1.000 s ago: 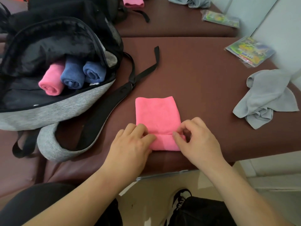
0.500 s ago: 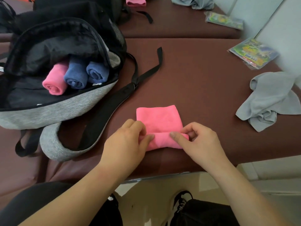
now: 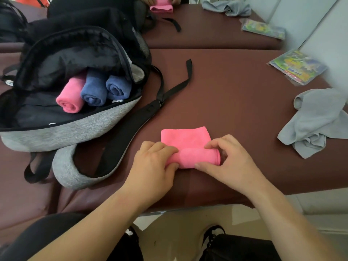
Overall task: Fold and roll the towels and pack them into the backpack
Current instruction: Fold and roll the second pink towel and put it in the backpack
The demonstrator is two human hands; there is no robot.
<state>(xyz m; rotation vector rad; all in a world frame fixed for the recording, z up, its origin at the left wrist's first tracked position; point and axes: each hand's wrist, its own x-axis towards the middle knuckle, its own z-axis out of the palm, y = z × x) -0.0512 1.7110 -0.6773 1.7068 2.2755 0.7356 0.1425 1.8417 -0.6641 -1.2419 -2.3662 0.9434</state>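
Your left hand (image 3: pixel 154 166) curls its fingers (image 3: pixel 165 150) round the rolled end of the pink towel (image 3: pixel 185 137) | your right hand (image 3: pixel 229 162) pinches the other end | towel half rolled on the worktop (image 3: pixel 235 110), near front edge | open backpack (image 3: pixel 75 129) left, three rolled towels (image 3: pixel 94 89) inside

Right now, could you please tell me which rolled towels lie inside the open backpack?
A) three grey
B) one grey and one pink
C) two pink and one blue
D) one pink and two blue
D: in the backpack a pink roll lies beside one blue roll and a second blue roll.
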